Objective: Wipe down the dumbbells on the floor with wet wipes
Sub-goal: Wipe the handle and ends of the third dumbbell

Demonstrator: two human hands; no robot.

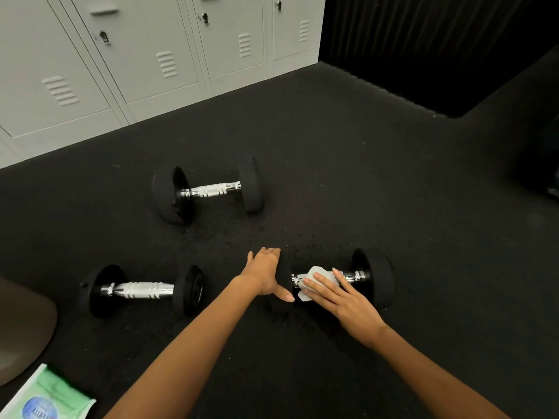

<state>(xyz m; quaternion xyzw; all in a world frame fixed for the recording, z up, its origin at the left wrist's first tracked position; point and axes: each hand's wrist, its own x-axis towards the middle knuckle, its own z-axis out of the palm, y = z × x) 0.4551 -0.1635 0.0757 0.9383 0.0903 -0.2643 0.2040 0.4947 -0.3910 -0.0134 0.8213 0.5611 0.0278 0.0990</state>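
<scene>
Right now I see three dumbbells on the black floor (302, 146), each lying with its long axis running left to right across my view. My left hand (266, 275) is draped over the left head of the near-right dumbbell (375, 276), fingers curved over the top of the black weight and thumb stretched down its near face, so it grips that head. My right hand (332, 290) lies flat on a white wet wipe (316, 276), fingers straight and spread, pressing the wipe onto the chrome handle between the two heads. The wipe is wrapped over the left half of the handle, with a corner hanging down on the near side; the right half of the handle shows bare up to the right head.

The near-left dumbbell (142, 290) sits just to the left of my left forearm, apart from it, its handle tilting very slightly upward toward the left. The far dumbbell (208, 190) lies well beyond both, about midway between them, its right end angled a little farther away than its left.

At the near-left corner a green pack of wet wipes (48, 394) lies on the floor, cut off by the edge. A brown rounded shape (24, 322) sits beside it; I cannot tell what it is. Grey lockers (136, 55) line the far left, and a black curtain (423, 40) hangs at far right.
</scene>
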